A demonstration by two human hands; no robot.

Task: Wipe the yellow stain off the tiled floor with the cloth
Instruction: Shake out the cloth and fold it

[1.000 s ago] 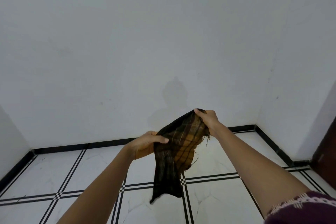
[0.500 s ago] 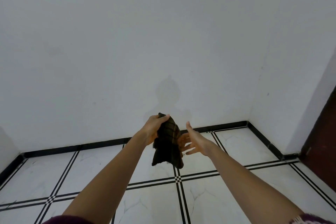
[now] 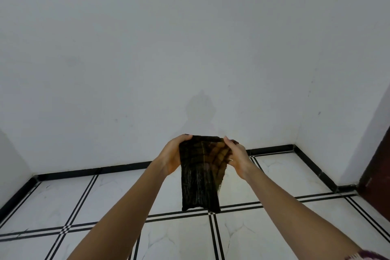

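Observation:
A dark brown checked cloth point(image 3: 199, 179) hangs folded in the air in front of me, well above the floor. My left hand point(image 3: 174, 157) grips its upper left edge. My right hand point(image 3: 237, 157) grips its upper right edge, with the fingers partly behind the fabric. The cloth's lower end dangles free over a tile joint. No yellow stain shows on the visible white tiled floor point(image 3: 274, 228); the cloth and my arms hide part of it.
White walls meet at a corner on the right, with a black skirting point(image 3: 105, 170) along the floor. A dark brown door edge point(image 3: 377, 167) stands at the far right. Black double lines cross the tiles.
My right hand, open beside the cloth half a second ago, has taken hold of its right edge. The cloth is now spread between both hands instead of bunched in the left.

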